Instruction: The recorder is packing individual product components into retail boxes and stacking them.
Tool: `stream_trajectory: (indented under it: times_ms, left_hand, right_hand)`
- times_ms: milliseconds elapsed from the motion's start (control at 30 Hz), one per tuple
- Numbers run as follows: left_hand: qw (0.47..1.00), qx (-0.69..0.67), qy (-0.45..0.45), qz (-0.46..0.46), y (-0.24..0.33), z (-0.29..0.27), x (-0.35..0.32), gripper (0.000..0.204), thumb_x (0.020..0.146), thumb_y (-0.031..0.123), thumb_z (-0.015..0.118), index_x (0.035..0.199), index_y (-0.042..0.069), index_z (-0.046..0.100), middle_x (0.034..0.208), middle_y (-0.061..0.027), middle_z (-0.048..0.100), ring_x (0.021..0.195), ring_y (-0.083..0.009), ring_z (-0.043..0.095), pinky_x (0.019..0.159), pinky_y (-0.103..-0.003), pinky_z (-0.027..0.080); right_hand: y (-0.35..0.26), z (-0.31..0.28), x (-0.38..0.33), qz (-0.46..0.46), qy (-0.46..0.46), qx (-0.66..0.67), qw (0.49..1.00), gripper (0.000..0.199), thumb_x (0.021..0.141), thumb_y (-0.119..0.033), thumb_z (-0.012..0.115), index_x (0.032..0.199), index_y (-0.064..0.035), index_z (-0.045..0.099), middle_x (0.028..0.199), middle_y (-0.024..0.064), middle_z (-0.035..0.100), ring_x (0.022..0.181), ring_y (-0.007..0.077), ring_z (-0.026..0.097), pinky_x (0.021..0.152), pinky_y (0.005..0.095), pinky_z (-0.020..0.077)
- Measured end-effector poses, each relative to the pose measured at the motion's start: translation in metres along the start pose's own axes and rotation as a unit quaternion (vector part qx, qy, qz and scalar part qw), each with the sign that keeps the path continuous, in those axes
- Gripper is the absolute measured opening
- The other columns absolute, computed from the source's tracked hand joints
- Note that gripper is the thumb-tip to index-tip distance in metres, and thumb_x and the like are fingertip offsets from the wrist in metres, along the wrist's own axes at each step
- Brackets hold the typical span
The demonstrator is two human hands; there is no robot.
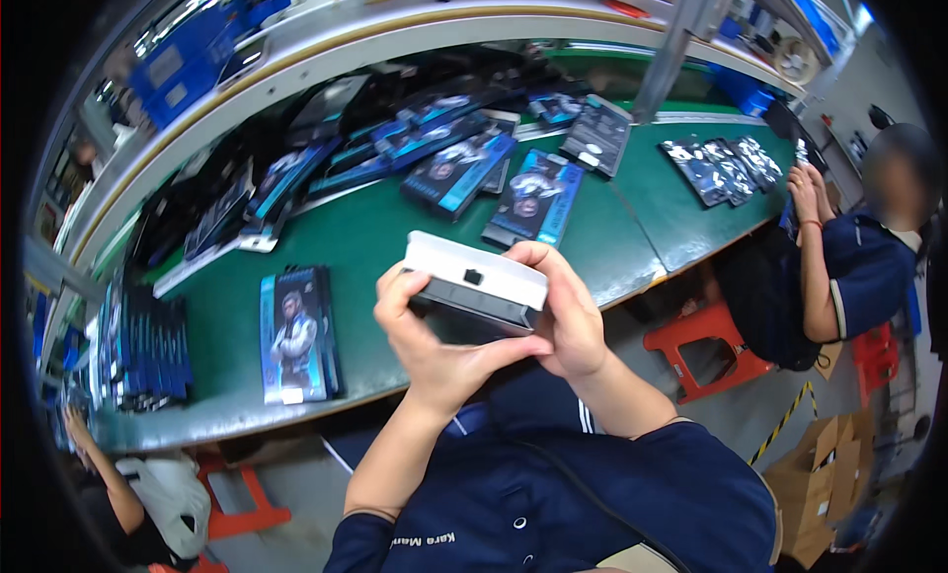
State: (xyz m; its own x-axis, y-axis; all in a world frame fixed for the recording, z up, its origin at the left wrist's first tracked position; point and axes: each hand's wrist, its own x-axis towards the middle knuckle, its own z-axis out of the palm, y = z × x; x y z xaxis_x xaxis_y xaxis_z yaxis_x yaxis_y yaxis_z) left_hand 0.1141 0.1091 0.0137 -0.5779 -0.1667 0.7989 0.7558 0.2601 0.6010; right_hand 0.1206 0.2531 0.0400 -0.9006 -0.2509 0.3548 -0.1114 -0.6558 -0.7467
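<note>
"How far along, on the green table [217, 321]?"

"Partway, apparently: with a heap of boxes [459, 168] beyond, perhaps waiting, and a finished-looking stack [148, 346] at left."

"And with the black box [474, 302]?"

"Held over the table's near edge, with white flap [449, 256] raised, so probably left to close. Apparently pointing open end upward; slanting down rightward along that end (whole long axis: cannot tell)."

"And the fingers?"

"Clamped on it, in left hand [427, 351] and right hand [575, 321] alike."

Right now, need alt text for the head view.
Left hand and right hand hold a dark box with a white flap over a green table. Printed boxes lie beyond; a co-worker is at right.
</note>
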Motion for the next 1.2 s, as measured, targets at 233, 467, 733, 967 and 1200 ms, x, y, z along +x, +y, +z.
stream_trajectory:
  times_ms: [233,467,733,967,1200]
  left_hand:
    - [0.988,-0.125,-0.030,-0.082,0.021,-0.005,0.003,0.075,0.068,0.024,0.091,0.122,0.008,0.041,0.128,-0.0138,0.047,0.116,-0.0241,0.050,0.100,-0.038,0.042]
    - [0.960,-0.254,-0.011,-0.117,0.025,-0.011,0.017,0.023,0.101,0.008,0.052,0.121,0.008,0.041,0.111,-0.0143,0.059,0.102,-0.0202,0.056,0.096,-0.035,0.042]
    - [0.973,-0.217,0.000,-0.079,0.008,-0.011,0.023,0.020,0.097,0.017,0.063,0.101,0.009,0.045,0.105,-0.0138,0.059,0.099,-0.0176,0.057,0.090,-0.032,0.046]
    - [0.796,-0.247,-0.477,-0.278,-0.017,-0.049,0.012,0.124,0.068,0.024,0.087,0.157,0.008,0.002,0.155,-0.0243,0.026,0.142,-0.0329,0.031,0.115,-0.046,0.027]
    - [0.916,0.347,-0.133,-0.149,0.059,-0.080,0.024,0.108,0.062,0.025,0.084,0.154,0.012,0.028,0.149,-0.0334,0.027,0.138,-0.0475,0.033,0.112,-0.048,0.032]
  right_hand:
    - [0.005,0.005,0.002,-0.297,0.075,-0.341,0.889,0.018,0.100,-0.007,0.050,0.113,0.0026,0.059,0.108,0.0153,0.065,0.097,0.0236,0.064,0.087,0.0334,0.0514]
    - [0.014,0.001,0.001,-0.328,0.033,-0.354,0.875,0.015,0.094,0.001,0.057,0.106,-0.0005,0.048,0.104,0.0180,0.060,0.095,0.0227,0.063,0.083,0.0314,0.0520]
    - [0.020,-0.006,0.016,-0.366,0.016,-0.378,0.850,0.031,0.089,0.000,0.069,0.107,-0.0064,0.045,0.099,0.0159,0.060,0.086,0.0226,0.063,0.073,0.0316,0.0506]
    - [0.037,0.006,0.023,-0.120,0.174,-0.042,0.976,0.036,0.098,-0.011,0.059,0.131,-0.0054,0.045,0.118,0.0091,0.055,0.102,0.0124,0.056,0.088,0.0262,0.0466]
    - [0.010,-0.029,0.051,-0.097,0.044,-0.849,0.518,0.089,0.073,-0.039,0.082,0.143,-0.0055,0.040,0.148,0.0267,0.035,0.139,0.0481,0.029,0.111,0.0613,0.0256]
